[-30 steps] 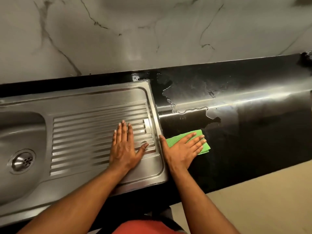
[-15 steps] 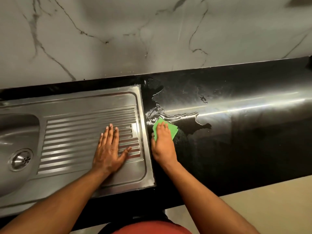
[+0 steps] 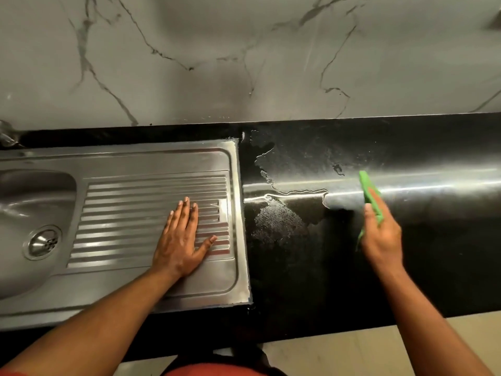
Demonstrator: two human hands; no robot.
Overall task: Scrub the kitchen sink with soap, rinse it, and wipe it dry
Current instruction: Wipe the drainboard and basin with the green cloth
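Note:
A stainless steel sink with a round drain and a ribbed drainboard is set into a black countertop. My left hand lies flat on the drainboard's right part, fingers straight. My right hand is over the counter to the right of the sink and holds a green cloth that sticks out past the fingers, blurred by motion. A patch of water lies on the counter between the sink's edge and the cloth.
A grey marble-patterned wall rises behind the counter. Beige floor shows below the counter's front edge at the lower right. A red garment is at the bottom edge.
My right hand has swept the green cloth from beside the sink's right edge out to the right across the wet counter. My left hand has stayed flat on the drainboard.

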